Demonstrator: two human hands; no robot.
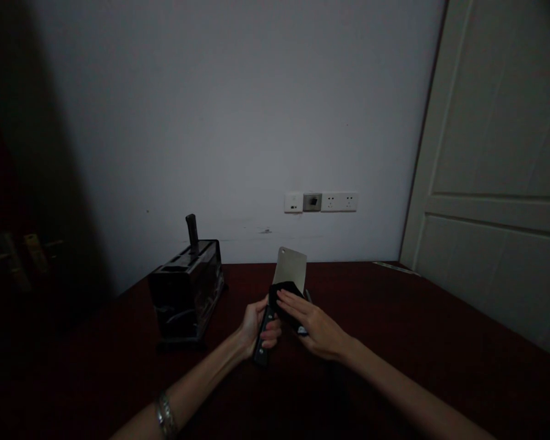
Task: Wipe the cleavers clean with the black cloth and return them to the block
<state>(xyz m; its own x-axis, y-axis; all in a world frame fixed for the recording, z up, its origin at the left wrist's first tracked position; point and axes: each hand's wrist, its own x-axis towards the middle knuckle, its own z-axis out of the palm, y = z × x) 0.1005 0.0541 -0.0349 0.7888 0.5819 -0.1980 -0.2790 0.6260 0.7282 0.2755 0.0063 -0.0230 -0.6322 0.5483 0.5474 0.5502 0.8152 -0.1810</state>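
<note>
My left hand [259, 330] is wrapped round the black riveted handle of a cleaver [290, 269]. Its broad pale blade points up and away from me, with a small hole near the top left corner. A black cloth [286, 294] covers the lower part of the blade. My right hand [318, 327] presses that cloth against the blade, fingers stretched together across it. A small white patch shows at the cloth's lower edge. Behind my right fingers, a thin grey object [308, 296] is partly hidden, and I cannot make out what it is.
To the left on the dark red table [371, 342] stands a black knife block [186, 293], one dark handle [192, 229] sticking up from it. A flat strip [396, 267] lies at the far right edge. Wall sockets [339, 202] sit behind; a white door [495, 183] borders the right.
</note>
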